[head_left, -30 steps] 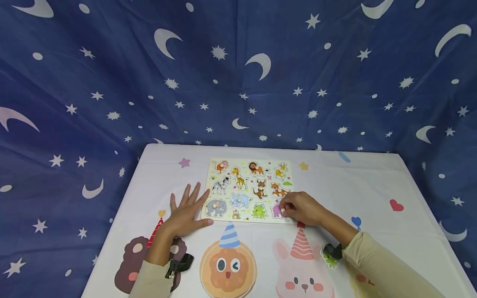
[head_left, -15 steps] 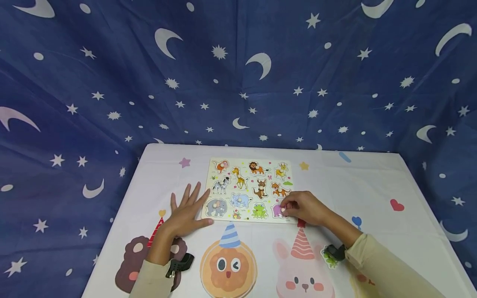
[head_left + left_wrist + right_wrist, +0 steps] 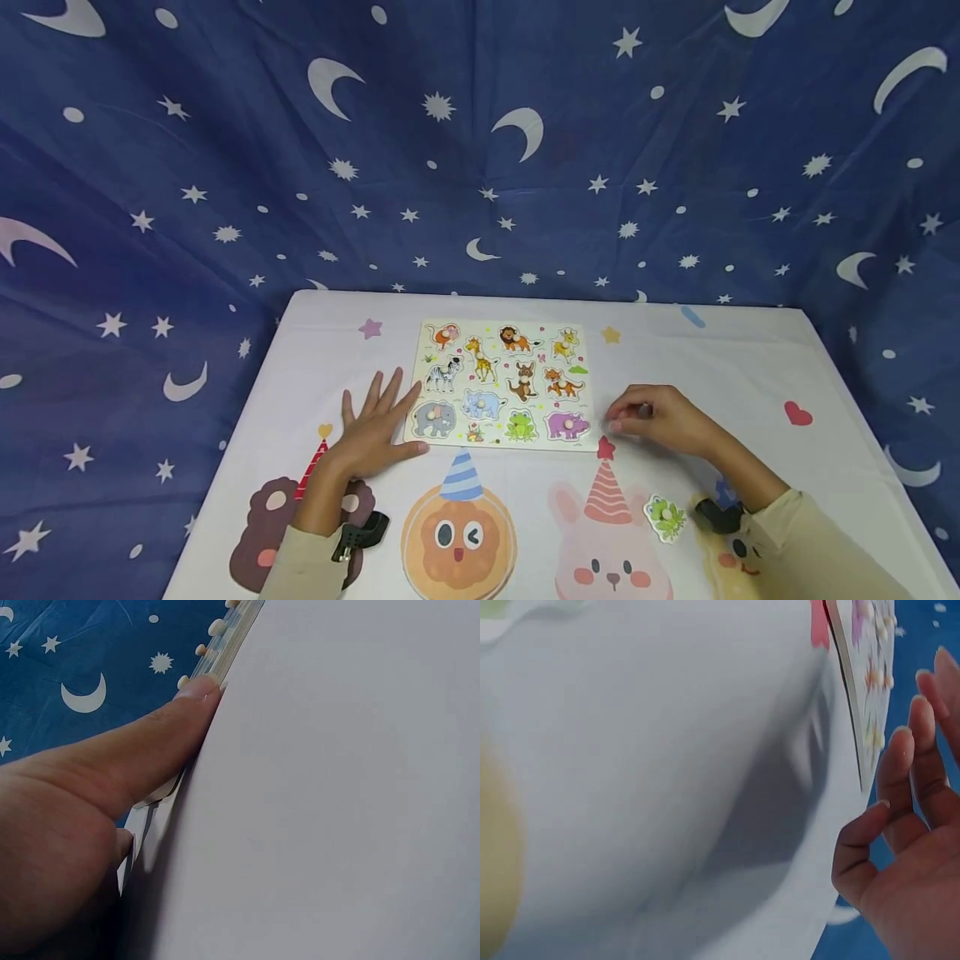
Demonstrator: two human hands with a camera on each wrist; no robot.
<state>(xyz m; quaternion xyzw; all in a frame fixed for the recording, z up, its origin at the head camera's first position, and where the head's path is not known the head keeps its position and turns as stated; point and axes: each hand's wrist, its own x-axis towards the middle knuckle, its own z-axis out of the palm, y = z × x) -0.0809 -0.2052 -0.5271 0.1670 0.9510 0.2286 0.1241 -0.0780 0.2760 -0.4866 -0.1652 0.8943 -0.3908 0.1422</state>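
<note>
A pale peg puzzle board [image 3: 491,435] with animal pictures lies on the table. My left hand [image 3: 375,437] rests at its left side, fingers spread. In the left wrist view its thumb [image 3: 161,739] touches the board's edge [image 3: 236,641]. My right hand [image 3: 660,419] hovers just right of the board, apart from it. Its fingers are loosely bent with nothing between them, as the right wrist view also shows [image 3: 911,847]. The purple hippo piece [image 3: 555,425] sits at the board's lower right corner. A loose frog piece [image 3: 665,518] lies on the table, left of the right wrist.
The white tablecloth [image 3: 750,375] carries printed cartoon faces, stars and hearts. Behind the table hangs a dark blue curtain [image 3: 480,208] with moons and stars. On the board, several other animals stand in rows, among them a zebra [image 3: 442,375] and a lion [image 3: 512,337].
My right hand has let go of the purple hippo piece and moved right, off the board. The hippo and the loose frog piece now show fully. My left hand stays put.
</note>
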